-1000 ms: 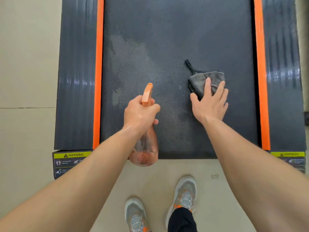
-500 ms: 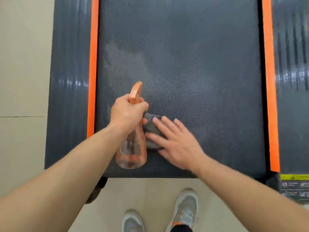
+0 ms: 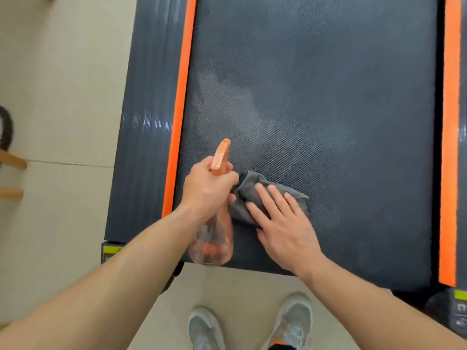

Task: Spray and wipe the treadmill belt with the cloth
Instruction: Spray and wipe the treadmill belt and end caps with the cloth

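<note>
The dark textured treadmill belt fills the upper view, with pale damp spray patches at its centre left. My left hand grips an orange translucent spray bottle by its neck, the orange nozzle pointing away over the belt's near left part. A grey cloth lies crumpled on the belt just right of the bottle. My right hand presses flat on the cloth with fingers spread, covering its right half.
Orange strips run along both sides of the belt, with dark ribbed side rails outside them. Warning labels sit at the near corners. My two grey shoes stand on the beige floor behind the belt's end. Wooden furniture legs show at far left.
My right hand swept the cloth from the belt's right middle to its near left, beside the bottle. Since half a second ago it has shifted slightly right. The bottle stays held.
</note>
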